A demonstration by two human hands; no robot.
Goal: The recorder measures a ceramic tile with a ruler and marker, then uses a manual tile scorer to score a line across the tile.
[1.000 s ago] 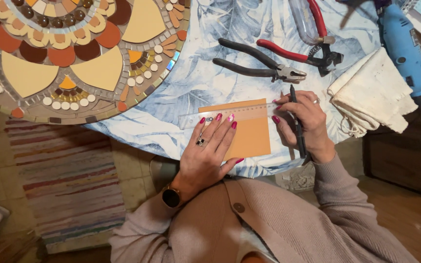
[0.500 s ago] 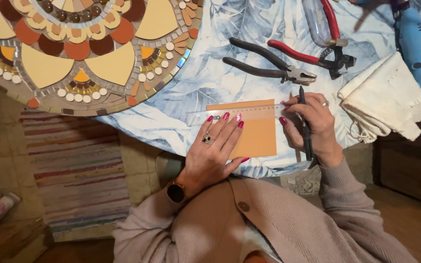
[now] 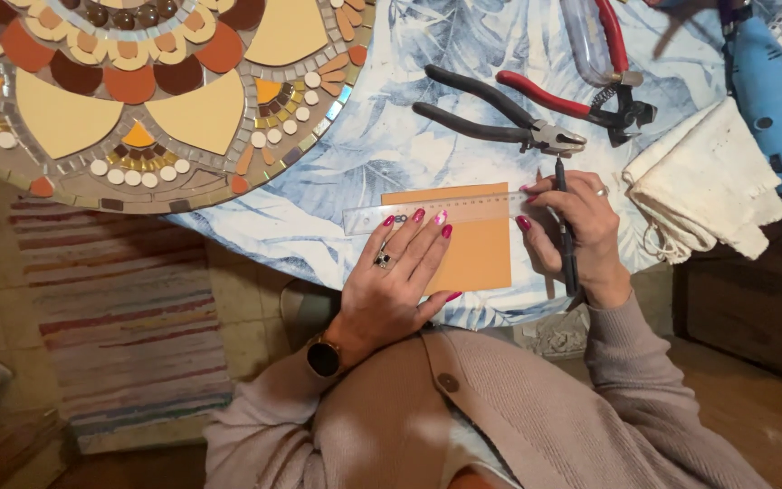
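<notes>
Orange tile [image 3: 472, 254], stiff and likely brittle, lies flat under my spread left hand [image 3: 400, 281] pressing the clear ruler [image 3: 436, 213], my right hand [image 3: 572, 226] clamped on a slim scoring tool [image 3: 567, 240].

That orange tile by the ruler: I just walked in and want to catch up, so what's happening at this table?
A person is seated at a round table. Their left hand presses a clear ruler flat across an orange tile. Their right hand holds a thin dark pen-like tool upright at the ruler's right end. Black pliers, red-handled nippers, a folded cloth and a round mosaic lie beyond, untouched.
</notes>
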